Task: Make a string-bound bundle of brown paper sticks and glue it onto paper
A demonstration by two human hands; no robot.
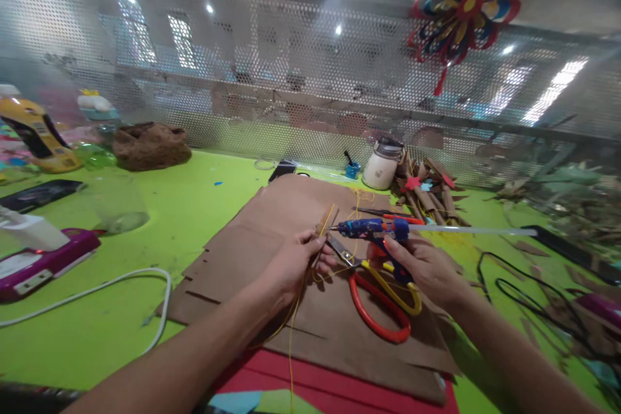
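Pinched in the fingers of my left hand (308, 252) is a small folded strip of brown paper (326, 218) with yellow string (291, 343) running along it and hanging down. My right hand (424, 265) grips a blue hot glue gun (371, 228), its nozzle pointing left and touching or very near the strip. A long clear glue stick (475, 229) sticks out of the gun's back. Below the gun, scissors (381, 320) with one red and one yellow handle loop lie on stacked brown paper (247, 252); the hands partly cover their blades.
Red-handled pliers or a similar tool (392, 215) lie behind the gun. At the back stand a white jar (381, 167) and rolled brown paper pieces (436, 197). A purple power strip (53, 265), white cable (167, 291) and clear cup (121, 207) are left; a black cord (521, 294) curls right.
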